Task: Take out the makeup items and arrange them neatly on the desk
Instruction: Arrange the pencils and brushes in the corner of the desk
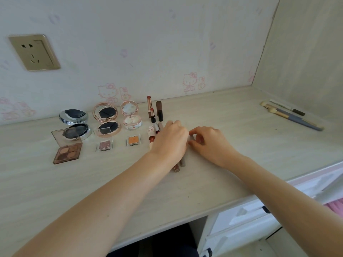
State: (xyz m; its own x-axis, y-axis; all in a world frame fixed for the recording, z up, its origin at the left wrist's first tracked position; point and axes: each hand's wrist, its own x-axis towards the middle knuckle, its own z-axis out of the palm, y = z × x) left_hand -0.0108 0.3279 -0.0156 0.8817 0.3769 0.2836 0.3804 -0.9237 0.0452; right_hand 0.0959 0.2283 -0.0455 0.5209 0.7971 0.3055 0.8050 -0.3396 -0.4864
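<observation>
A home bedroom is suggested by cartoon-cat wallpaper (189, 81), a wall socket (34, 52) and a pale built-in desk (213, 115) with white drawers (246, 214)

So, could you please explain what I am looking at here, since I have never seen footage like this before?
There is no machine here: the single picture comes from a camera worn on a person's head, looking down at their two bare arms over a pale desk.

The left hand lies over a cluster of lip-product tubes, hiding most of them. The right hand pinches a pale tube with curled fingers.

Already laid out: three open compacts at the back, an eyeshadow palette and two small single shadows in front, and upright lipsticks. Some brushes lie far right. A wall socket sits on the wallpaper.
</observation>
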